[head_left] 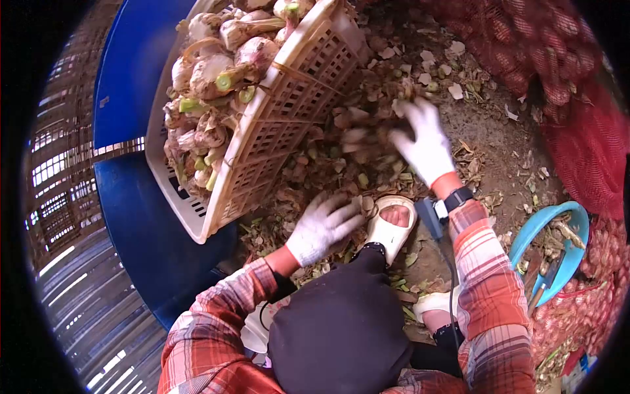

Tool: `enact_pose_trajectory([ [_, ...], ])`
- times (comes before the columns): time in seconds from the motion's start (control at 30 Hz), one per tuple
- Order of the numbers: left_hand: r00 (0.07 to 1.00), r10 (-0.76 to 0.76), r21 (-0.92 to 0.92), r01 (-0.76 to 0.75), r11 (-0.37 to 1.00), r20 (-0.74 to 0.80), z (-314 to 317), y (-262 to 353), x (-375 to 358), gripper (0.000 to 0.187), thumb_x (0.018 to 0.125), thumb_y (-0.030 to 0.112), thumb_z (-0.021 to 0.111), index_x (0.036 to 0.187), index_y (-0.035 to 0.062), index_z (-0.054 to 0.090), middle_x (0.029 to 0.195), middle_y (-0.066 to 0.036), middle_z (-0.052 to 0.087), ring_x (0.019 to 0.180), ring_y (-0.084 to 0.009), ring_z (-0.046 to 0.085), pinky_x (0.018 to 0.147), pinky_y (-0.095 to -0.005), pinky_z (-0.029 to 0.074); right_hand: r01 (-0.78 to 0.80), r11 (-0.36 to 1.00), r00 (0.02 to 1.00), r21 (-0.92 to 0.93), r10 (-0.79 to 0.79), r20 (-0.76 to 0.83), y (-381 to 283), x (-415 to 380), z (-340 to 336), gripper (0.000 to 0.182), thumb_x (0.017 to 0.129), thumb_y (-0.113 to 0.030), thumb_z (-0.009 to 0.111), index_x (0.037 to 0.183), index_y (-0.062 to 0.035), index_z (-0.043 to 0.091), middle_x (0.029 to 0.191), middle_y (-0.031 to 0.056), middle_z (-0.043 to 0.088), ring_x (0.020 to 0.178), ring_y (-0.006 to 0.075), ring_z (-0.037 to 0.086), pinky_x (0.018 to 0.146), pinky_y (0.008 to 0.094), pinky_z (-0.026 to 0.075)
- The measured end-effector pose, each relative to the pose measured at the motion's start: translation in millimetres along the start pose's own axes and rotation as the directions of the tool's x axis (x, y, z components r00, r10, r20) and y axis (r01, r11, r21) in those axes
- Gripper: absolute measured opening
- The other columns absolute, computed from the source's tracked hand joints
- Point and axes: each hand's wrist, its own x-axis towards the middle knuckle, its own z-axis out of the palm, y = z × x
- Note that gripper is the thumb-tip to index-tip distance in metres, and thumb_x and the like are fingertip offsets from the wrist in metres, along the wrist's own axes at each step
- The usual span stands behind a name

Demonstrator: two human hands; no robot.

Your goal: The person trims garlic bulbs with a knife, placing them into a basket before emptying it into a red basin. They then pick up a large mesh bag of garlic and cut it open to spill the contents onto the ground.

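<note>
My left hand (325,228), in a whitish glove, is spread low over the husks and scraps (295,177) on the ground, just left of a cream clog (392,230). My right hand (423,140), gloved too, has its fingers apart above the litter farther forward. Blurred brownish shapes (364,134) lie left of its fingertips, too smeared to make out. Neither hand holds anything that I can see. Beyond my left hand, a pale plastic crate (243,154) full of garlic bulbs (213,72) with cut stems stands tilted.
Blue containers (151,230) stand under and beside the crate. Red mesh sacks (525,39) of bulbs line the upper right, with loose red netting (590,144) below. A turquoise basin (518,253) holding scraps and a tool sits at the right. The second clog (433,303) rests near my right forearm.
</note>
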Motion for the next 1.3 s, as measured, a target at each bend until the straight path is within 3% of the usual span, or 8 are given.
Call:
enact_pose_trajectory([
  [0.23, 0.882, -0.385, 0.093, 0.374, 0.923, 0.271, 36, -14, 16, 0.092, 0.067, 0.033, 0.084, 0.148, 0.0293, 0.042, 0.153, -0.013, 0.038, 0.139, -0.041, 0.036, 0.111, -0.0603, 0.034, -0.364, 0.82, 0.925, -0.442, 0.263, -0.273, 73, 85, -87, 0.053, 0.082, -0.048, 0.07, 0.129, -0.0259, 0.062, 0.133, 0.0159, 0.053, 0.124, 0.0388, 0.05, 0.102, 0.056, 0.04],
  [0.43, 0.85, -0.423, 0.126, 0.405, 0.906, 0.313, 21, -15, 37, 0.085, 0.07, 0.029, 0.082, 0.147, 0.0285, 0.044, 0.153, -0.013, 0.037, 0.136, -0.043, 0.038, 0.112, -0.0569, 0.033, -0.586, 0.757, 0.807, -0.289, 0.518, -0.282, 51, 116, -52, 0.058, 0.082, -0.049, 0.072, 0.131, -0.0203, 0.059, 0.132, 0.0177, 0.048, 0.125, 0.0389, 0.047, 0.099, 0.0556, 0.043],
  [0.57, 0.93, -0.339, -0.153, 0.317, 0.936, -0.14, -13, -30, 78, 0.052, 0.081, 0.023, 0.073, 0.131, 0.0148, 0.059, 0.128, -0.016, 0.059, 0.111, -0.0382, 0.058, 0.097, -0.0478, 0.046, -0.257, 0.83, 0.964, -0.494, 0.257, -0.07, 11, 83, 12, 0.053, 0.081, -0.044, 0.072, 0.127, -0.0189, 0.061, 0.134, 0.0152, 0.048, 0.127, 0.0359, 0.044, 0.101, 0.0535, 0.039],
  [0.77, 0.908, -0.308, -0.178, 0.266, 0.948, -0.283, -34, -73, 202, 0.053, 0.089, 0.036, 0.066, 0.138, 0.0181, 0.055, 0.138, -0.018, 0.051, 0.12, -0.0401, 0.052, 0.102, -0.0476, 0.043, 0.015, 0.978, 0.96, -0.21, 0.045, 0.276, -20, -18, 9, 0.034, 0.078, -0.03, 0.073, 0.11, -0.0191, 0.069, 0.132, 0.0175, 0.052, 0.12, 0.0401, 0.049, 0.1, 0.0524, 0.041],
  [0.8, 0.912, -0.293, -0.185, 0.247, 0.951, -0.287, -22, -82, 222, 0.057, 0.088, 0.04, 0.067, 0.14, 0.0199, 0.054, 0.14, -0.017, 0.05, 0.122, -0.0405, 0.05, 0.104, -0.0488, 0.041, 0.062, 0.979, 0.99, -0.194, -0.085, -0.112, -11, -31, -7, 0.027, 0.077, -0.026, 0.074, 0.103, -0.019, 0.07, 0.123, 0.0143, 0.058, 0.112, 0.0371, 0.056, 0.096, 0.0504, 0.045],
  [0.87, 0.917, -0.28, -0.203, 0.228, 0.952, -0.285, 5, -99, 247, 0.061, 0.087, 0.045, 0.068, 0.142, 0.0216, 0.053, 0.143, -0.017, 0.048, 0.125, -0.041, 0.049, 0.105, -0.0499, 0.04, -0.315, 0.88, 0.899, -0.354, 0.157, -0.41, 15, -55, -45, 0.021, 0.081, -0.021, 0.072, 0.102, -0.0192, 0.071, 0.112, 0.0104, 0.064, 0.108, 0.0324, 0.059, 0.092, 0.046, 0.047],
  [1.03, 0.97, -0.232, 0.078, 0.237, 0.968, -0.071, 37, -64, 225, 0.08, 0.076, 0.06, 0.072, 0.146, 0.0293, 0.049, 0.151, -0.012, 0.042, 0.136, -0.0417, 0.04, 0.114, -0.0657, 0.022, -0.795, 0.601, 0.594, -0.08, 0.746, -0.301, 50, -96, -63, 0.045, 0.088, -0.03, 0.068, 0.13, -0.0157, 0.059, 0.112, 0.0204, 0.055, 0.103, 0.0393, 0.058, 0.091, 0.0475, 0.049],
  [1.3, 0.977, -0.156, 0.048, 0.151, 0.987, 0.142, 37, -55, 92, 0.063, 0.067, 0.033, 0.082, 0.126, 0.0195, 0.064, 0.139, -0.016, 0.051, 0.125, -0.0423, 0.049, 0.105, -0.0539, 0.04, -0.214, 0.971, 0.97, -0.104, 0.224, 0.095, -42, -67, 52, 0.03, 0.082, -0.016, 0.068, 0.112, -0.0161, 0.065, 0.104, 0.0196, 0.054, 0.092, 0.0408, 0.062, 0.077, 0.0506, 0.054],
])
